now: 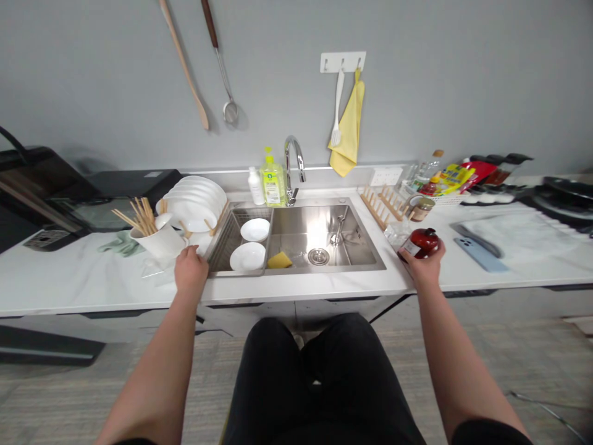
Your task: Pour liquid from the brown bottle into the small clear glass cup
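My right hand [425, 267] is wrapped round a red-brown bottle [420, 242] with a black cap and a pale label, at the counter's front edge right of the sink. The bottle looks tilted. Left of the sink, my left hand [191, 271] rests on the counter with its fingers loosely forward, and nothing shows in it. A white utensil holder [163, 241] with wooden chopsticks stands just beyond that hand. Between my hands lies the steel sink [373, 256]. Two white bowls [248, 256] sit in its left basket, with a yellow sponge [279, 260] beside them.
White plates [194, 201] stand in a rack behind my left hand. A green soap bottle [273, 182] and the faucet [293, 164] are behind the sink. A wooden rack [377, 207], a jar [422, 209] and a blue phone [479, 253] lie around the right side.
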Available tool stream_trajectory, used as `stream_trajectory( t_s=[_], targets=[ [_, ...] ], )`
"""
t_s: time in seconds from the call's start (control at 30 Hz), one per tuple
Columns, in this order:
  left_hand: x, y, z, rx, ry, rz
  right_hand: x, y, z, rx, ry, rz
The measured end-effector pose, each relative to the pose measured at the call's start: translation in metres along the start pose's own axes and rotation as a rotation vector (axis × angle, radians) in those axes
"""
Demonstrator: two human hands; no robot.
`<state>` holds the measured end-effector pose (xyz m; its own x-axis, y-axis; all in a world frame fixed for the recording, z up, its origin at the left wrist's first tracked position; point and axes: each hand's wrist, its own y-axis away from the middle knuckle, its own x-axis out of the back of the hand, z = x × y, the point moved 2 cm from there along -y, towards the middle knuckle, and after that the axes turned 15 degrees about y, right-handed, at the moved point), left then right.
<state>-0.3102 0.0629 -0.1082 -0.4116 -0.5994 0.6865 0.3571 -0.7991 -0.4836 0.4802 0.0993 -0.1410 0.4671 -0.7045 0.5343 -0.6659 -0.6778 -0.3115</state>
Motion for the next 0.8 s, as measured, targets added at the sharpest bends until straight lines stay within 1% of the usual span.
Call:
stream_trajectory(
  t_s=[0.07,0.23,0.37,0.53,0.67,0.8],
  targets=[
    [-0.001,-0.001,-0.003,0.02,-0.019,-0.003,0.0,0.0,-0.003,-0.033,0.001,-0.016],
    [-0.001,-0.002,-0.011,0.067,-0.016,-0.004,0.001,-0.002,-0.006,-0.044,0.02,0.001],
    [0.0,-0.001,-0.01,0.093,-0.008,0.0,0.002,-0.006,0.0,-0.074,0.065,0.028],
    [0.0,0.0,-0.008,0.092,-0.018,-0.011,0.006,-0.016,0.009,-0.066,0.131,0.048],
    [-0.002,-0.001,-0.013,0.092,-0.017,-0.012,0.009,-0.025,0.019,-0.089,0.175,0.033],
    [-0.003,-0.002,-0.018,0.107,-0.025,-0.02,0.011,-0.03,0.023,-0.066,0.15,0.038]
  ],
)
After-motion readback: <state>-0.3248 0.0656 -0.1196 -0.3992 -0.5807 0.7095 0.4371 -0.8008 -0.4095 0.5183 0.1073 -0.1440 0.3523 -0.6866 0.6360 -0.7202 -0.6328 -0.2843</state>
